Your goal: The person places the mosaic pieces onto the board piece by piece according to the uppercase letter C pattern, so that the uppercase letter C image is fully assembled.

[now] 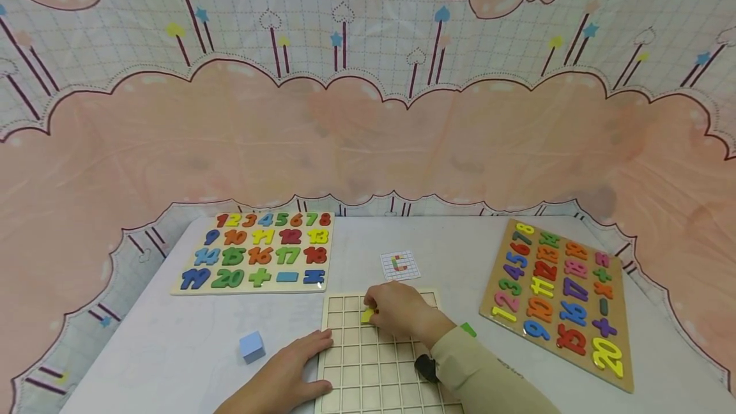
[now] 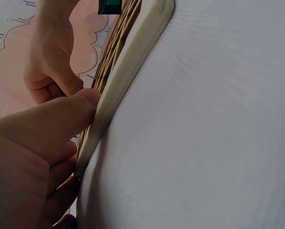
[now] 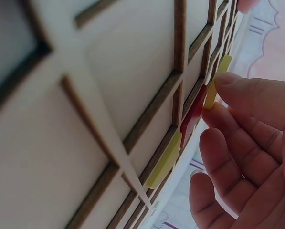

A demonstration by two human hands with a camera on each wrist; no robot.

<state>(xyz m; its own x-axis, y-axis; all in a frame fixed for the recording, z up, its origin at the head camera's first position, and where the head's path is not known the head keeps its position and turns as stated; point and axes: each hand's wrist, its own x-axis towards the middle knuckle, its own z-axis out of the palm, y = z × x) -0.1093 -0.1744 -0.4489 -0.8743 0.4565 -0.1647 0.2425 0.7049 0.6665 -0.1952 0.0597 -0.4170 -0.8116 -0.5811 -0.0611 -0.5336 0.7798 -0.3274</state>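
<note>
A wooden grid board lies at the front middle of the table. My right hand is over its far rows and pinches a yellow tile between thumb and finger. Beside that tile, in the right wrist view, a red tile and a second yellow tile sit on the board. At the board's left edge rests my left hand, fingers extended; its thumb touches the rim in the left wrist view. In the head view, my right hand hides the red tile and second yellow tile.
A pattern card lies beyond the board. Number boards stand at the back left and at the right. A blue cube is left of my left hand. Something green shows past my right sleeve.
</note>
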